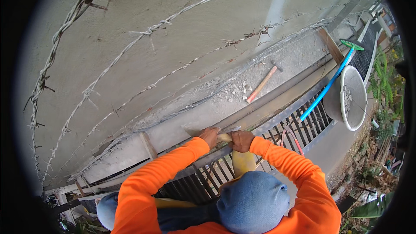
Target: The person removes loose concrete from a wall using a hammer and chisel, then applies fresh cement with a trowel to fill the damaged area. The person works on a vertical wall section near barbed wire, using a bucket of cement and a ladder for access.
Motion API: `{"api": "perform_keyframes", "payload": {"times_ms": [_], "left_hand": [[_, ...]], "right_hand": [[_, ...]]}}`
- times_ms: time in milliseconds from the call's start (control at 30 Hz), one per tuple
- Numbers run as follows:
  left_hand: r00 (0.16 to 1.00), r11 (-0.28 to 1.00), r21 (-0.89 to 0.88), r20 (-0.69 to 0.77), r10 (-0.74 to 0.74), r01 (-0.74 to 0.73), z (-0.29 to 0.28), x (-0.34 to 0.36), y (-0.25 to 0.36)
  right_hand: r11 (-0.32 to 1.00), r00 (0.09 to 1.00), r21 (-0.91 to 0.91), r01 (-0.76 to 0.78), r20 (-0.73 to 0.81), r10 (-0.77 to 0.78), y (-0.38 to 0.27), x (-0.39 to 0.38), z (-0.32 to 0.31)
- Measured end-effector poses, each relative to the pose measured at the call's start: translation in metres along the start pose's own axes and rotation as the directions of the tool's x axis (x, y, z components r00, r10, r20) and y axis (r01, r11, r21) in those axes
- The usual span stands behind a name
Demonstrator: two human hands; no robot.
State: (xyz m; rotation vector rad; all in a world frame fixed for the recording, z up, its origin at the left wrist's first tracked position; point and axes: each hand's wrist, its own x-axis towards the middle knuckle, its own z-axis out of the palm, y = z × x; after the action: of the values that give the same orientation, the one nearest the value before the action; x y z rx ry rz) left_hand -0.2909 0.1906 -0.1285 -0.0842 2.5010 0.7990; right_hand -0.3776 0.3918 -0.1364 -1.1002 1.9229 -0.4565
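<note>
A view from above is given of two hands in orange sleeves working at the top of a concrete ledge (182, 123) beside a grey plastered wall (173, 30). A yellowish wooden handle (242, 161), held upright between the hands, is gripped at its top end: the left hand (210, 135) is closed over it, fingers curled tight, and the right hand (241, 140) is clamped just beside it, fingers pressed together. Whatever tool head is on it is hidden.

Coils of barbed wire (143, 34) are strung close overhead, so a sleeve or hand could be snagged if the handle is jerked upward. A hammer (262, 83) is left loose among rubble on the ledge and could be knocked off. A metal grille (208, 175) lies below.
</note>
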Motion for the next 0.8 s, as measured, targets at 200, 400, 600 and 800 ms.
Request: {"api": "perform_keyframes", "payload": {"times_ms": [200, 400, 600, 800], "left_hand": [[0.944, 0.963, 0.013, -0.194, 0.266, -0.269, -0.039, -0.043, -0.041], [0.974, 0.984, -0.048, -0.156, 0.162, -0.171, -0.061, -0.06, -0.042], [0.975, 0.985, -0.08, -0.174, 0.138, -0.154, -0.067, -0.063, -0.016], [0.892, 0.915, -0.199, -0.368, 0.262, -0.35, -0.086, -0.057, 0.038]], "right_hand": [[0.961, 0.952, 0.22, -0.17, -0.214, 0.218, 0.022, 0.028, 0.021], [0.908, 0.89, 0.366, -0.203, -0.318, 0.327, 0.031, 0.025, 0.002], [0.904, 0.807, 0.21, -0.372, -0.408, 0.427, 0.017, -0.044, -0.037], [0.782, 0.552, 0.161, -0.602, -0.624, 0.553, 0.011, -0.173, -0.078]]}}
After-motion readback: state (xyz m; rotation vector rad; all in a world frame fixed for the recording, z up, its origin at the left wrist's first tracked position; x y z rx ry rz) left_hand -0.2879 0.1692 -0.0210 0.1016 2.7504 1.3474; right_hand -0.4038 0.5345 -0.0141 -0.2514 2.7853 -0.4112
